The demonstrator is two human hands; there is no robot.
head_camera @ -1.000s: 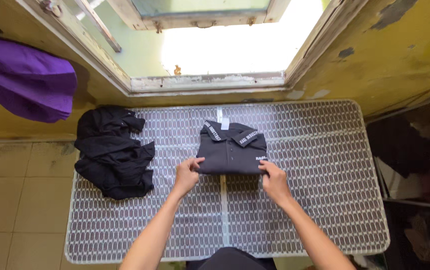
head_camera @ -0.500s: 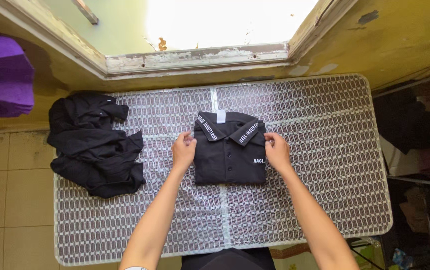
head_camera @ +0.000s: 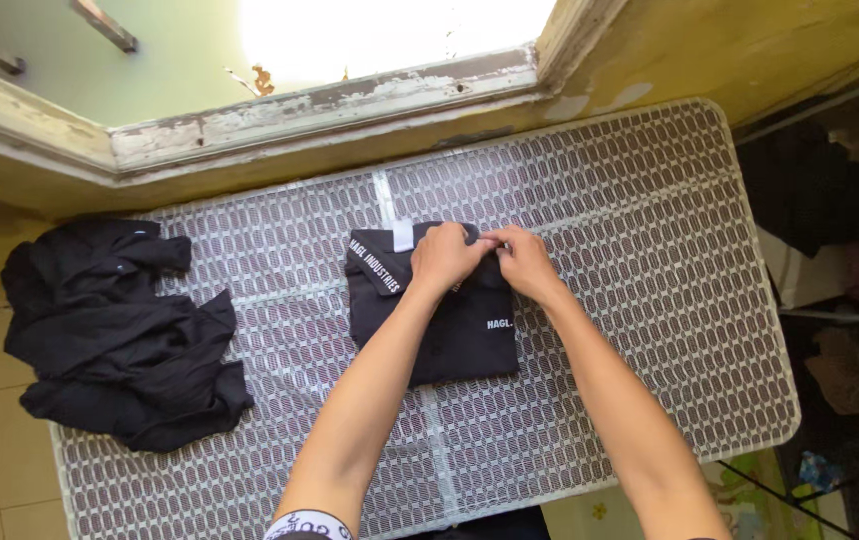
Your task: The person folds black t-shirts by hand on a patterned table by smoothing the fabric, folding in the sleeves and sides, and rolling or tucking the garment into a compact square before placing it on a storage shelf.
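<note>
White mesh-patterned table (head_camera: 649, 300) fills most of the view, far edge pushed against a peeling window sill (head_camera: 329, 105) and yellow wall. Folded black polo shirt (head_camera: 449, 330) lies about mid-table, a bit nearer the far edge, collar end toward the window, white lettering on the collar and a small white mark on the chest, white neck tag showing. Heap of loose black garments (head_camera: 119, 340) sits on the left edge, spilling over the near-left side, well apart from the folded shirt. Dark clutter off the right edge, too dim to tell what. Both arms reach in from the near edge. Change from half a second back: the hands were flat on the shirt's left and right sides, now both have moved up and met at the collar. Left hand (head_camera: 446, 255) is curled loosely over the collar's middle, fingers bent, seemingly pinching fabric. Right hand (head_camera: 521, 258) is touching it just beside, fingertips pinched shut on the right collar flap. Shirt body hasn't shifted on the table and the fold holds, so judgement: side folds are finished, work has gone to tidying the collar, near the end for this piece, heap still unfolded.
</note>
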